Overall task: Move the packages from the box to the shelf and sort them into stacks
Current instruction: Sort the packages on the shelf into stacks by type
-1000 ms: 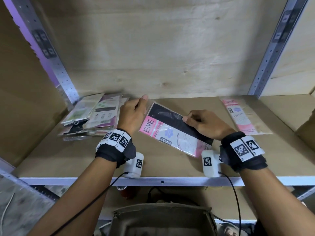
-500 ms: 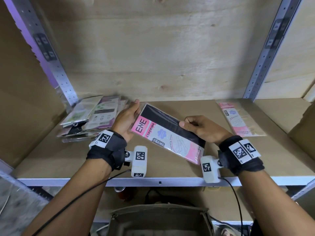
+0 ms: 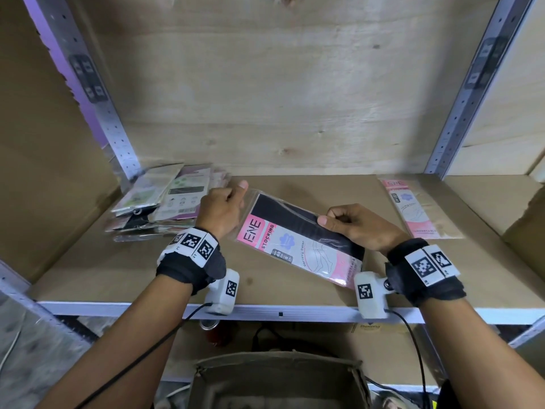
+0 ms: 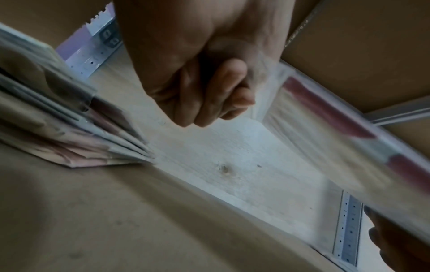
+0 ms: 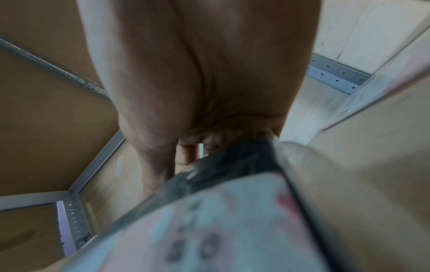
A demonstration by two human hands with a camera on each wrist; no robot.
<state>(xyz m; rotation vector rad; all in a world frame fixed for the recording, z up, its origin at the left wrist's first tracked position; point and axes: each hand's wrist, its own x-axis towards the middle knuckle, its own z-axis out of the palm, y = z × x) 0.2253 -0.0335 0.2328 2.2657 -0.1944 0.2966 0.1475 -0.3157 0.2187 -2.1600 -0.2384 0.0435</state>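
Note:
A pink-and-black stocking package (image 3: 295, 240) is held tilted just above the shelf board (image 3: 118, 273), between both hands. My left hand (image 3: 227, 208) pinches its upper left corner, thumb on top and fingers curled beneath (image 4: 223, 92). My right hand (image 3: 348, 222) pinches the far edge at the black part (image 5: 232, 162). A fanned stack of packages (image 3: 165, 202) lies at the back left of the shelf, close beside my left hand. One pink package (image 3: 413, 208) lies flat at the back right.
Perforated metal uprights (image 3: 460, 107) stand at both back corners before a plywood back wall. A cardboard panel (image 3: 525, 231) closes the right side. Below the shelf's front rail (image 3: 280, 314) sits an open box (image 3: 277, 382).
The package has been lifted off the board and tilted. My left hand went from touching its edge with straight fingers to pinching its corner. The right hand kept its grip.

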